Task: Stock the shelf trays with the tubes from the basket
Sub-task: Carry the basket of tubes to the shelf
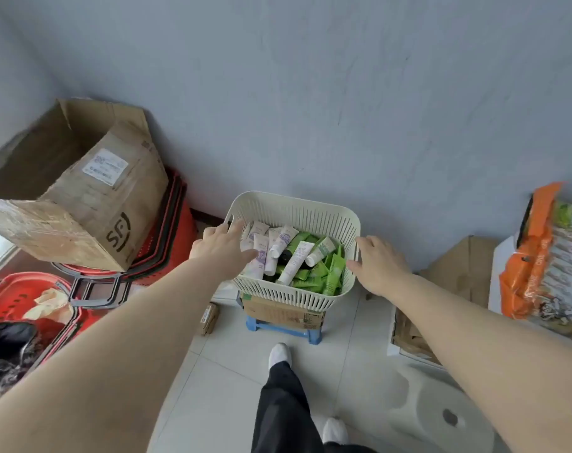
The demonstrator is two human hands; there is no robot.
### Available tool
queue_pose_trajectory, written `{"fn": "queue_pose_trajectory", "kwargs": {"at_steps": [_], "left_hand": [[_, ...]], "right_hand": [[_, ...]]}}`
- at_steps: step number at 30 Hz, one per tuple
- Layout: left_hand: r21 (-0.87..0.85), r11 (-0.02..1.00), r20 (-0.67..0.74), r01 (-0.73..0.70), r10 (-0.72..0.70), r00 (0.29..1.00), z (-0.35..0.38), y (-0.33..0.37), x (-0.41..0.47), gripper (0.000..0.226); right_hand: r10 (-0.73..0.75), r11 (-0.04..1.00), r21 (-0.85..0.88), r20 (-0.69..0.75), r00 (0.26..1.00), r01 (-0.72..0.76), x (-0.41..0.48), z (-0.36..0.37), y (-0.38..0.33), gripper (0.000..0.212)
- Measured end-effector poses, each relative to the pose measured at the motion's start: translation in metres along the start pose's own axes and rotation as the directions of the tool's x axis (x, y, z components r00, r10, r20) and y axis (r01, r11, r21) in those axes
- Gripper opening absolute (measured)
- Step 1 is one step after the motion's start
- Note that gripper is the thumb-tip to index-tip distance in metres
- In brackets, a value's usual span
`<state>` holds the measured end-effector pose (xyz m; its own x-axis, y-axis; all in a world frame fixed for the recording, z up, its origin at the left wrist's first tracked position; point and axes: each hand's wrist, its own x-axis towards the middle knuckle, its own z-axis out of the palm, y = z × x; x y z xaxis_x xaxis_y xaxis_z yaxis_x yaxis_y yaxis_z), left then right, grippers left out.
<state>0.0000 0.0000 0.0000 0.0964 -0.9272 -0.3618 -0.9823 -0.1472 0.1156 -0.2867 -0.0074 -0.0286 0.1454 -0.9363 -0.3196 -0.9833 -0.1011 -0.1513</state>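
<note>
Room's a plain corner: a pale grey-blue painted wall with scuffs, and a floor of glossy white tiles. No worktop here, everything sits on the floor.

The cream slatted plastic basket is perched on a flat brown cardboard carton, which sits on a little blue plastic stool right against the wall. Inside it's a loose pile, with the white and lilac squeeze tubes on the left and the bright green tubes heaped to the right.

The left hand is out over the basket's left rim with fingers straight and spread, so its grip is wide and holding nothing. The fingertips are just above the white tubes. The right hand is at the right rim with the thumb pointing in over the edge. Honestly can't tell if that grip has closed on the rim or is just resting against it.

Off to the left, a big battered brown cardboard box with a shipping label is tilted on a stack of red plastic shopping baskets. Another red basket closer in has a crumpled tan wrapper in it. A small brown packet lies on the tiles beside the stool.

On the right there's flattened cardboard near the wall and an orange printed bag. The person's dark trouser leg and white shoes are at the bottom.
</note>
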Motion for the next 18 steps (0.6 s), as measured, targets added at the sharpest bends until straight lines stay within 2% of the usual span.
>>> {"fn": "queue_pose_trajectory", "kwargs": {"at_steps": [6, 10, 13, 18], "left_hand": [[-0.035, 0.998, 0.171, 0.051, -0.044, 0.984, 0.009, -0.028, 0.08, 0.062], [-0.028, 0.998, 0.216, 0.059, -0.052, 0.975, 0.026, -0.038, 0.124, 0.069], [-0.079, 0.984, 0.226, 0.162, -0.14, 0.964, 0.042, -0.042, 0.145, 0.079], [-0.151, 0.941, 0.277, 0.301, -0.252, 0.927, 0.066, -0.049, 0.169, 0.073]], "right_hand": [[0.134, 0.985, 0.098, 0.063, 0.989, -0.14, 0.053, 0.024, -0.011, 0.055], [0.244, 0.957, 0.143, 0.069, 0.967, -0.251, 0.071, 0.041, -0.013, 0.057], [0.32, 0.928, 0.163, 0.11, 0.941, -0.335, 0.08, 0.055, -0.011, 0.069], [0.342, 0.884, 0.284, 0.149, 0.928, -0.371, 0.095, 0.073, -0.014, 0.082]]}}
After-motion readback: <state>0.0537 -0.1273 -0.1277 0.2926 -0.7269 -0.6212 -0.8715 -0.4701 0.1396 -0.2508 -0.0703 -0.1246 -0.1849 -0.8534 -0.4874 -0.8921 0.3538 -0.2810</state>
